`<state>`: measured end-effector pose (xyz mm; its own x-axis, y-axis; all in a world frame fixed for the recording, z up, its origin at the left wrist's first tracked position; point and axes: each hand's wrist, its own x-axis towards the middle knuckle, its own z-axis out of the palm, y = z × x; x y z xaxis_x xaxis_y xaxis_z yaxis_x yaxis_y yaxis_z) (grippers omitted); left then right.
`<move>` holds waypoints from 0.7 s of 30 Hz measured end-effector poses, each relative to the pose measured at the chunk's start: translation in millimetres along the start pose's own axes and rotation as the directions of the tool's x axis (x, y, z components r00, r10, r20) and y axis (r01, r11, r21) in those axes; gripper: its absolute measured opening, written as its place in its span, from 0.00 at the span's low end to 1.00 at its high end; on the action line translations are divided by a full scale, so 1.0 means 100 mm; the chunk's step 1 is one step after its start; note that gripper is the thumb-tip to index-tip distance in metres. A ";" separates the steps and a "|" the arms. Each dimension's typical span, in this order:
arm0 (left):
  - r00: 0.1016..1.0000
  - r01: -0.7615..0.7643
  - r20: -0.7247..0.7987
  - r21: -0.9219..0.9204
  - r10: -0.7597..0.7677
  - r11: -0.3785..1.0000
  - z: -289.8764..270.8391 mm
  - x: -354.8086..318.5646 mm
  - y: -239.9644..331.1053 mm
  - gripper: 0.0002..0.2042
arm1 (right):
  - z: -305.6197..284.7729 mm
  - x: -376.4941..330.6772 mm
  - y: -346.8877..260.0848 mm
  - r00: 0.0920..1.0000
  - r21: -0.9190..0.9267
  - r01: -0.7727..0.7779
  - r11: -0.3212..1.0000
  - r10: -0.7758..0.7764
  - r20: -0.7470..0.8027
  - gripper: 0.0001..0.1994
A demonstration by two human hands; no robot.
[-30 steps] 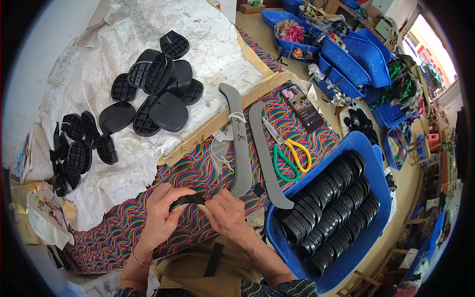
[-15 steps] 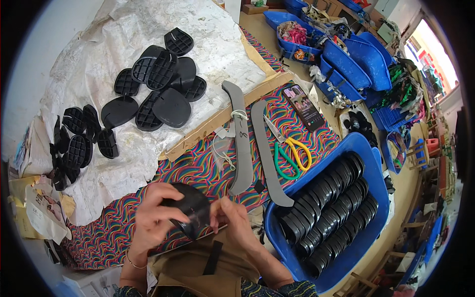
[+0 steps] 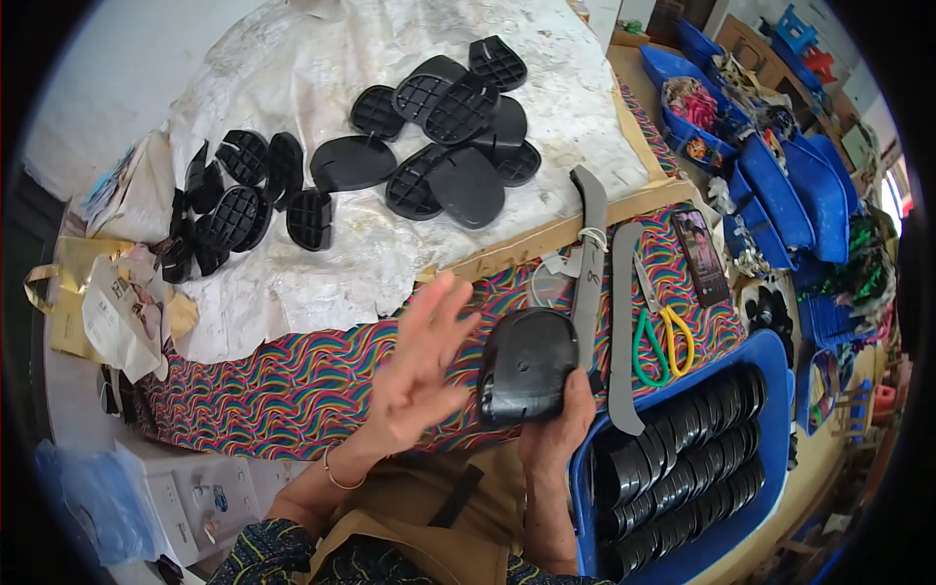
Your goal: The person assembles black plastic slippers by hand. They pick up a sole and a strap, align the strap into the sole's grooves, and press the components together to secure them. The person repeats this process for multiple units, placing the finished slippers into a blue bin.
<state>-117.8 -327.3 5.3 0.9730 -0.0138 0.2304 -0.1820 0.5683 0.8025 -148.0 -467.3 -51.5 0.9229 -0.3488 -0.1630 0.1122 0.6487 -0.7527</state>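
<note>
My right hand point(image 3: 561, 424) grips a glossy black shoe heel point(image 3: 529, 363) by its lower right edge, the thumb along its side. The heel is held above the near edge of the patterned cloth point(image 3: 292, 390), its smooth rounded face toward me. To its left my left hand point(image 3: 417, 366) is raised and empty, its fingers spread and somewhat blurred, apart from the heel. Just beyond the heel lies a grey curved strip point(image 3: 589, 263) with string tied round it. A second grey curved strip point(image 3: 623, 331) lies to its right, one end over the bin's rim.
Scissors point(image 3: 663, 341) with green and yellow handles and a phone point(image 3: 700, 258) lie at right. A blue bin point(image 3: 777, 366) holds rows of glossy black heels. Black grid-backed sole pieces point(image 3: 466, 185) lie scattered on white sheeting point(image 3: 283, 302). Paper bags point(image 3: 122, 307) stand at far left.
My left hand has let go of the heel and opened out beside it. My right hand now holds the heel, farther right and upright. The view has turned, shifting the scene rightward.
</note>
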 end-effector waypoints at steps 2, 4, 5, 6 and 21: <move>0.991 0.097 0.082 0.070 -0.103 0.993 -0.18 0.02 -0.05 0.30 | -0.04 0.00 0.06 0.997 -0.058 0.072 0.996 -0.072 0.007 0.21; 0.931 0.356 0.064 0.052 -0.358 0.933 -0.25 -0.01 -0.09 0.26 | -0.04 0.00 0.10 0.992 -0.038 0.122 0.992 -0.121 0.034 0.21; 0.916 0.399 0.020 0.049 -0.401 0.916 -0.21 -0.05 -0.17 0.24 | -0.03 -0.01 0.11 0.990 -0.059 0.139 0.989 -0.137 0.038 0.21; 0.902 0.431 -0.027 0.020 -0.430 0.902 -0.17 -0.10 -0.26 0.22 | -0.03 -0.01 0.14 0.987 -0.084 0.156 0.984 -0.154 0.036 0.21; 0.934 0.358 -0.089 0.274 -0.347 0.893 -0.25 -0.08 -0.35 0.16 | -0.02 -0.15 0.21 0.966 -0.178 0.254 0.951 -0.240 0.095 0.20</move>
<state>-115.8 -326.7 -38.3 0.9842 -0.1372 -0.1120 0.1467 0.2766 0.9497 -160.6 -449.8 -66.0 0.8997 -0.4284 0.0838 0.2753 0.4080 -0.8705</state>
